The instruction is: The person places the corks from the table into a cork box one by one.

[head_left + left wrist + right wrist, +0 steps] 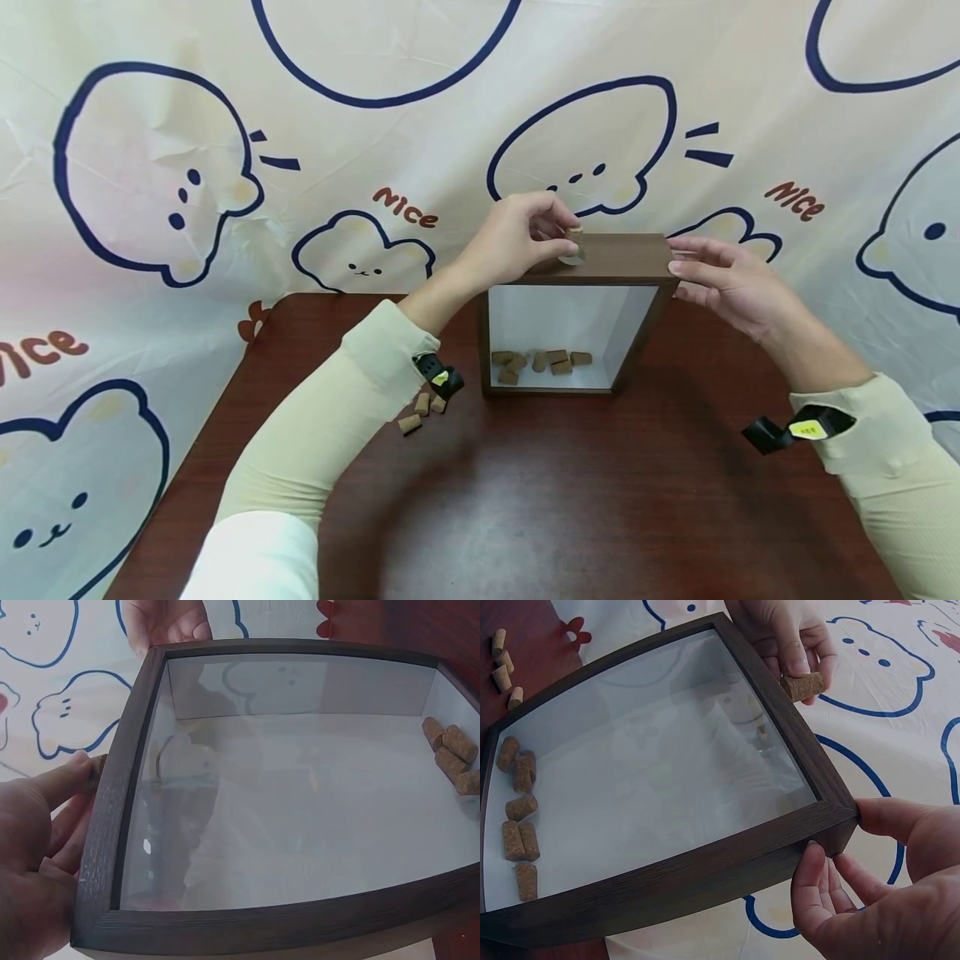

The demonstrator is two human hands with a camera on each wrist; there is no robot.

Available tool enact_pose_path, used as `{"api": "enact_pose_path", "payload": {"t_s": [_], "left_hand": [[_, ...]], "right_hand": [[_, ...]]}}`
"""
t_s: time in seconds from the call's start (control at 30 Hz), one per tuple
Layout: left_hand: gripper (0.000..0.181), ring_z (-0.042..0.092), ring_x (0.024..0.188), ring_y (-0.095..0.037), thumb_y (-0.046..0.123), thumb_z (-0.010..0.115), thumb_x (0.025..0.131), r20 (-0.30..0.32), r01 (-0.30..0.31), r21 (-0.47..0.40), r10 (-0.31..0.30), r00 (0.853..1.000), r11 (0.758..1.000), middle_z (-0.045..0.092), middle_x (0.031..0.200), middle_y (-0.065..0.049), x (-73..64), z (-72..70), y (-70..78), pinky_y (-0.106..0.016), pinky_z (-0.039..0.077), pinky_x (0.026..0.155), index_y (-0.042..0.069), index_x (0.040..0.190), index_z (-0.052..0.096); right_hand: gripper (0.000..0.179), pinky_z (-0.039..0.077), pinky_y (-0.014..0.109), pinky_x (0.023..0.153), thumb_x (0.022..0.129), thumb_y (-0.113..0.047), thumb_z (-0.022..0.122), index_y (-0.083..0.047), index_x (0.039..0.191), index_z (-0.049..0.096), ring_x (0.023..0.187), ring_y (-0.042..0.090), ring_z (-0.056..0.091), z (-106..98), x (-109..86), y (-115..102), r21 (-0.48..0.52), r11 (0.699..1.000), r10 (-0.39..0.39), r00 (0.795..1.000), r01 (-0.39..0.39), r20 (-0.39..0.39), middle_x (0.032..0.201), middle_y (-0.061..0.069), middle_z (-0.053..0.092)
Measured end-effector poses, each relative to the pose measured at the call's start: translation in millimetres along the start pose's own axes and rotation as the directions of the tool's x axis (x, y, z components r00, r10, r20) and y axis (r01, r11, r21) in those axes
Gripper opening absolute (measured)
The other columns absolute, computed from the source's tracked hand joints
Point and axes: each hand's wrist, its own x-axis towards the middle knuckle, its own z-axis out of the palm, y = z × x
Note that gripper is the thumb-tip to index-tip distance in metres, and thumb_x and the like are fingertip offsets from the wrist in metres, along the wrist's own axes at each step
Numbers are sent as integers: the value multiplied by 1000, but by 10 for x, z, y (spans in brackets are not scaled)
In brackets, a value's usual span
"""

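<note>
A dark wooden shadow box with a clear front stands upright on the table. My left hand pinches a cork between thumb and fingers, just over a round clear-rimmed hole in the box's top. In the right wrist view the cork lies across the top edge; whether it touches the hole cannot be told. My right hand grips the box's upper right corner, thumb and fingers on different sides of it. Several corks lie along the bottom inside the box, behind the front pane.
Several loose corks lie on the red-brown table, left of the box. A pale cloth printed with bears hangs behind the table. Black straps with small cameras sit on both sleeves.
</note>
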Motion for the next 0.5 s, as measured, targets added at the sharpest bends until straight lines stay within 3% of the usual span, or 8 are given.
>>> {"api": "enact_pose_path", "payload": {"t_s": [0.2, 0.5], "left_hand": [[22, 69, 93, -13, 6, 78, 90, 17, 38, -2, -38, 999, 999, 72, 107, -6, 20, 29, -10, -25, 55, 83, 3, 111, 69], [22, 67, 97, -14, 7, 75, 93, 29, 32, 20, -33, 999, 999, 72, 111, -7, 25, 50, -45, -23, 53, 86, 2, 113, 69]], "right_hand": [[47, 54, 18, 86, 98, -25, 70, -20, 141, 53, 125, 16, 44, -2, 8, 14, -11, 1000, -4, 1000, 4, 2, 141, -5, 42], [48, 54, 18, 86, 98, -25, 70, -19, 142, 52, 124, 16, 45, 10, 0, 5, -17, 1000, -5, 1000, 5, -2, 139, -5, 43]]}}
